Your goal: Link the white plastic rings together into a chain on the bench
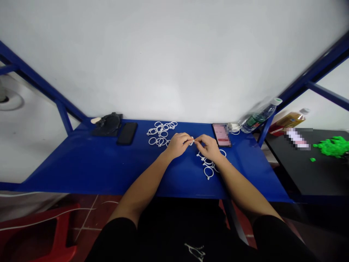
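My left hand (177, 144) and my right hand (208, 147) meet above the middle of the blue table. Thumb and fingers of both are closed in a pinch on a small white plastic ring (192, 142), mostly covered by the fingertips. Several white plastic rings (160, 128) with small knobs lie loosely grouped beyond and left of my left hand. Under and in front of my right hand and wrist is a second group of white rings (208, 178), partly hidden by the hand.
A black phone (127, 133) and a dark pouch (109, 123) lie at the table's back left. Back right are a lit phone (222, 136), a white cable (235, 128) and a tilted bottle (257, 118). Green pieces (334, 146) lie on a black side table (313, 174).
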A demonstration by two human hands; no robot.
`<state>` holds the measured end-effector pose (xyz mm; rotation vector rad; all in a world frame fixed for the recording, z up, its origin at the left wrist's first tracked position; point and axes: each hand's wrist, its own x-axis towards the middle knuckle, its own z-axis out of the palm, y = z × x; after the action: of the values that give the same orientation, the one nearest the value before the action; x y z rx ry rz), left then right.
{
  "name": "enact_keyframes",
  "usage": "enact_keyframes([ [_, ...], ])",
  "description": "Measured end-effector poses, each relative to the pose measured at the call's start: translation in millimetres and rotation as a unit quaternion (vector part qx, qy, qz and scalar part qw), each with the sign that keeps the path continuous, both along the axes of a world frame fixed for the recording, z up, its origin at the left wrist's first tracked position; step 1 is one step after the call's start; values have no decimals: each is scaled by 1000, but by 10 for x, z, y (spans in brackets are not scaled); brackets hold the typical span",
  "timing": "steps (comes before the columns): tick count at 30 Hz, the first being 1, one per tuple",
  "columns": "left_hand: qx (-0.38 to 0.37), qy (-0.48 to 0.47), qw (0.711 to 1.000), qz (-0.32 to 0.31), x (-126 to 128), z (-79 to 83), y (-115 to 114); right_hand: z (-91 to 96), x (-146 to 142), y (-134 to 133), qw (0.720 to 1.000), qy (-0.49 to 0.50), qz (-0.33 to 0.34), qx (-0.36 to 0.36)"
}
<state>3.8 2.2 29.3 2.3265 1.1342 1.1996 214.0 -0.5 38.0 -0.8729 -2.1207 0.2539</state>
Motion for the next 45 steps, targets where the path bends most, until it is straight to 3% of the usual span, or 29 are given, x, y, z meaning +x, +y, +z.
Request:
enact_keyframes([
  [7,10,147,989,-20,6,-61,0,41,71,39,997,5,-73,-20],
  [11,-4,155,987,38,-254,-11,111,-30,32,78,995,-89,-1,-35],
  [16,-85,197,974,78,-708,15,247,-151,-2,120,972,-193,112,-67],
  [19,-107,227,964,84,-805,-54,284,-148,17,126,965,-226,103,-81],
  [23,-115,259,954,96,-755,-129,309,-94,37,120,968,-230,54,-81],
  [27,-94,253,959,90,-635,-75,278,-80,15,100,977,-198,40,-69],
  [31,-26,122,992,33,-431,32,184,-82,-12,65,988,-146,5,-45],
  [35,10,27,1000,10,-190,36,94,-79,-23,38,996,-78,-35,-24],
  [40,32,66,997,-1,-53,-55,42,-127,-29,58,997,-67,-32,-23],
  [45,-9,157,987,25,-123,-24,44,-168,-6,119,989,-130,-30,-65],
])
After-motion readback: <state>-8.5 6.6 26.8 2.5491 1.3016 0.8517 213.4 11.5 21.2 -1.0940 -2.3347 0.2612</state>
